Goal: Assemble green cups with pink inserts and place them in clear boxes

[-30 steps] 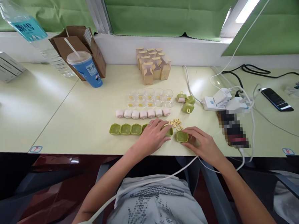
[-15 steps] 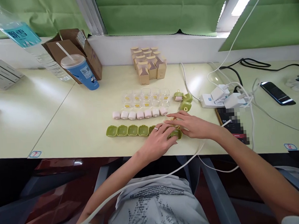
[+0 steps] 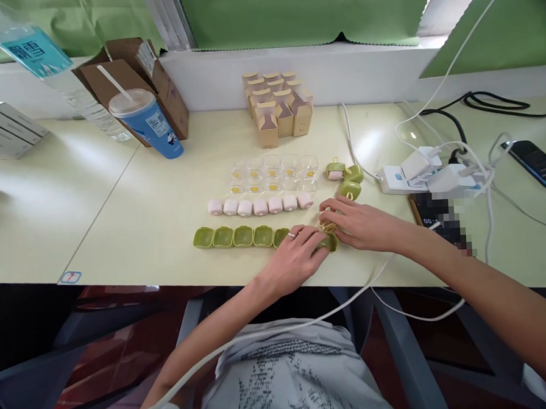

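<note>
A row of green case halves (image 3: 232, 236) lies near the table's front edge, with a row of pink pieces (image 3: 260, 205) behind it and clear small boxes (image 3: 275, 172) behind those. My left hand (image 3: 298, 258), a ring on one finger, pinches a green case half (image 3: 330, 242) at the row's right end. My right hand (image 3: 361, 224) reaches over a little pile of small yellow rings (image 3: 326, 226), fingertips curled on them. What they pinch is hidden. Finished green cases (image 3: 347, 179) sit just behind my right hand.
Small brown cartons (image 3: 277, 109) stand at the back. A blue cup with a straw (image 3: 150, 122), an open cardboard box (image 3: 131, 77) and a water bottle (image 3: 50, 69) are at the back left. A power strip with chargers (image 3: 429, 175), cables and a phone (image 3: 539, 163) lie to the right.
My right hand left the green half near the front edge and moved back and left onto the yellow rings. My left hand slid right to grip that green half.
</note>
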`<state>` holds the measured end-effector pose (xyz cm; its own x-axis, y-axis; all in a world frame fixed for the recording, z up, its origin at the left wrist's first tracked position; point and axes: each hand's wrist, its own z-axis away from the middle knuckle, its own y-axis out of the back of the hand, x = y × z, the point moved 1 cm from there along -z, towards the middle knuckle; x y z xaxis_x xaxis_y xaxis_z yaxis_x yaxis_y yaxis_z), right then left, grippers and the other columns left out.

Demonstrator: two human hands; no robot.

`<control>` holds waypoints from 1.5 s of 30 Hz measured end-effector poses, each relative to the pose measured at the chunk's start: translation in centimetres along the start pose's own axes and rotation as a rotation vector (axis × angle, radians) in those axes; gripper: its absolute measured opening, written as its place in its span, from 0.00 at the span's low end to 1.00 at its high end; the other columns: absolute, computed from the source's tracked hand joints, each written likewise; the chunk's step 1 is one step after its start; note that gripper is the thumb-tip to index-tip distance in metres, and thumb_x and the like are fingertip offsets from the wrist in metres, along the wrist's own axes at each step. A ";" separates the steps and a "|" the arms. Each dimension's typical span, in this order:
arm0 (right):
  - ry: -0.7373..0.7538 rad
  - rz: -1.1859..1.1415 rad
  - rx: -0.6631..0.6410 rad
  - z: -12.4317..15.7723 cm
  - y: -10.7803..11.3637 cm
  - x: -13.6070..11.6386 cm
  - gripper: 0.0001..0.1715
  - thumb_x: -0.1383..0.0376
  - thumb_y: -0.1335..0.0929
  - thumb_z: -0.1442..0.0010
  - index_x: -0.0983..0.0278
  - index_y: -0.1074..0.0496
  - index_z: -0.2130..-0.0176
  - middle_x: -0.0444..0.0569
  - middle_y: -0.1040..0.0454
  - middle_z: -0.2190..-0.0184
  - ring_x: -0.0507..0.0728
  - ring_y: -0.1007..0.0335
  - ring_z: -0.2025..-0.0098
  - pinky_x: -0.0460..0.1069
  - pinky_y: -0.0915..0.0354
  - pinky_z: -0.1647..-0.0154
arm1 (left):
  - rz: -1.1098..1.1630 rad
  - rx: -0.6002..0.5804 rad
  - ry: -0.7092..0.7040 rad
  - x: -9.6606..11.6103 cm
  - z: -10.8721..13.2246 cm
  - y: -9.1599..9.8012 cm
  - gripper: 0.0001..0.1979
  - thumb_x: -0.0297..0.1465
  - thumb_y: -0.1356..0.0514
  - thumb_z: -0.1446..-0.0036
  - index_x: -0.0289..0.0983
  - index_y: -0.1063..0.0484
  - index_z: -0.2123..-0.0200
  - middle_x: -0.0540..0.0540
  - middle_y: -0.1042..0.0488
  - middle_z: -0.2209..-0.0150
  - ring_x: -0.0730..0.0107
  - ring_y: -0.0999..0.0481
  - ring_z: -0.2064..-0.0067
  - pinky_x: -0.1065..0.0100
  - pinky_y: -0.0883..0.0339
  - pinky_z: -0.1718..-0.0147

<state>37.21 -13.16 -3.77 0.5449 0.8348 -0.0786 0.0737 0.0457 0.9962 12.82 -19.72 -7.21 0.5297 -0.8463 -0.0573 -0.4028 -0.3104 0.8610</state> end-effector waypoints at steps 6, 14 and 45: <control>-0.018 0.175 0.051 0.7 -1.4 -0.3 0.11 0.71 0.34 0.26 0.65 0.22 0.48 0.59 0.23 0.51 0.66 0.30 0.49 0.54 0.36 0.56 | 0.005 0.020 0.028 -0.2 0.3 0.4 0.07 0.23 0.39 0.22 0.35 0.21 0.54 0.42 0.16 0.45 0.58 0.20 0.43 0.58 0.27 0.40; -0.161 0.284 0.038 4.6 -1.4 -1.9 0.08 0.63 0.33 0.23 0.64 0.25 0.52 0.61 0.25 0.51 0.65 0.32 0.51 0.52 0.43 0.64 | -0.007 -0.057 0.031 -0.4 0.1 0.0 0.09 0.24 0.42 0.20 0.34 0.20 0.52 0.38 0.17 0.41 0.56 0.22 0.39 0.56 0.26 0.40; -0.119 0.255 0.237 -0.2 -2.9 -6.4 0.36 0.49 0.36 0.16 0.74 0.29 0.27 0.66 0.17 0.43 0.69 0.23 0.45 0.60 0.27 0.48 | 0.283 -0.094 0.657 -11.4 15.2 8.5 0.33 0.52 0.32 0.27 0.44 0.24 0.27 0.39 0.18 0.36 0.47 0.23 0.34 0.44 0.22 0.32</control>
<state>33.37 -18.55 -6.17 0.6627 0.7331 0.1531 0.1073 -0.2953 0.9494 -8.01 -19.33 -6.92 0.7659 -0.4440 0.4650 -0.5409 -0.0541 0.8393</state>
